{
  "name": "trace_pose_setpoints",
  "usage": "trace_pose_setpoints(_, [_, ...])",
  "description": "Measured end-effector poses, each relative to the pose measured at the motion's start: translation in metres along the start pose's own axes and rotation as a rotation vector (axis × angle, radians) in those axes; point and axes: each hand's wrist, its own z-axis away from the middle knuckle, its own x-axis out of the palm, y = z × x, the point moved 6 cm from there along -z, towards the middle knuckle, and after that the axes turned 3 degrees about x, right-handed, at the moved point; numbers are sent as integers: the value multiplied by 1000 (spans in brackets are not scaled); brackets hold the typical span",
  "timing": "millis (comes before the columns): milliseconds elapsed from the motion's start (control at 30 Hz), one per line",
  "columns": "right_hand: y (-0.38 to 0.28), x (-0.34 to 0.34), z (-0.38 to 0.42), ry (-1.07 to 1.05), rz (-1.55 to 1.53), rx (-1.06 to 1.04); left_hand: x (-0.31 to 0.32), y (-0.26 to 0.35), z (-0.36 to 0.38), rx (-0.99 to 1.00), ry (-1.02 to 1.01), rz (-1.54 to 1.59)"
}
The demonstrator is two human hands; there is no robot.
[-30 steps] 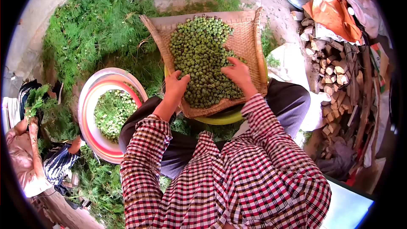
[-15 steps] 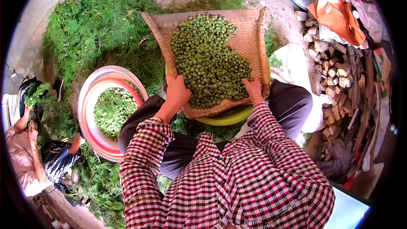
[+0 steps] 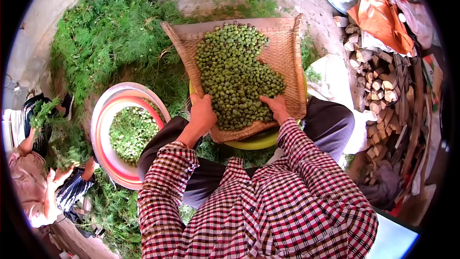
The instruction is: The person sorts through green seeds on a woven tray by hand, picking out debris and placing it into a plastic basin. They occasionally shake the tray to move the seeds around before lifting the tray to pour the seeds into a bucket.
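A woven winnowing basket [image 3: 292, 72], open at its far edge, rests over my lap above a yellow-green basin [image 3: 258, 142]. Small round green seed cones [image 3: 235, 74] are heaped across its middle and left side. With my left hand [image 3: 201, 114] I grip the basket's near left corner, fingers closed on the rim. My right hand [image 3: 275, 108] is at the near right edge, its thumb reaching inward over the cones. The other fingers of that hand are mostly hidden, seemingly under the basket.
Left of my knee stands a red-and-white basin [image 3: 98, 132] with green sprigs and cones. Cut green branches [image 3: 110, 43] cover the floor. Another person [image 3: 36, 177] handles sprigs at far left. Stacked firewood [image 3: 383, 96] and an orange bag [image 3: 381, 17] are at right.
The basket appears slightly lower in view. My right hand has shifted left along the near edge, its thumb now further over the cones. The other person's hand has moved out from their body.
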Motion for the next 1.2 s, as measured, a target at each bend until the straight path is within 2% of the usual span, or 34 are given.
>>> trace_pose_setpoints(67, [-9,10,6,-114,-168,-51,0,-1,-1,-12,-9,-9])
trace_pose_setpoints(167, [-37,23,47,-182,-218,-32,6,-8,-3,-17,-58,-31])
trace_pose_setpoints(233, [-33,27,37,-211,-240,-19,5,-6,-3,-8,-29,-43])
trace_pose_setpoints(333, [-35,29,42,-253,-463,-31,8,-9,-4,-5,-28,-45])
trace_pose_setpoints(600, [-75,56,34,-274,-518,-117,7,-4,-2,21,-13,-58])
trace_pose_setpoints(700, [-99,69,43,-281,-440,-226,5,-4,-2,44,14,-80])
trace_pose_setpoints(800, [-107,68,49,-106,-377,-430,5,-3,-3,53,31,-63])
trace_pose_setpoints(833, [-107,73,48,-108,-377,-426,5,-4,-2,62,44,-51])
trace_pose_setpoints(900, [-120,86,51,-217,-465,-590,8,-7,-4,35,22,-63])
trace_pose_setpoints(933, [-128,92,56,-180,-379,-736,10,-10,-4,9,5,-77])
trace_pose_setpoints(967, [-131,98,57,-178,-386,-740,9,-10,-5,14,8,-82])
trace_pose_setpoints(1033, [-147,104,86,2,37,-878,8,-9,-5,28,28,-52])
trace_pose_setpoints(1067, [-153,108,100,30,105,-893,9,-11,-6,29,32,-54])
trace_pose_setpoints(1167, [-152,110,115,89,152,-998,12,-16,-5,29,39,-45])
trace_pose_setpoints(1200, [-147,109,111,24,146,-1000,11,-14,-5,42,44,-44])
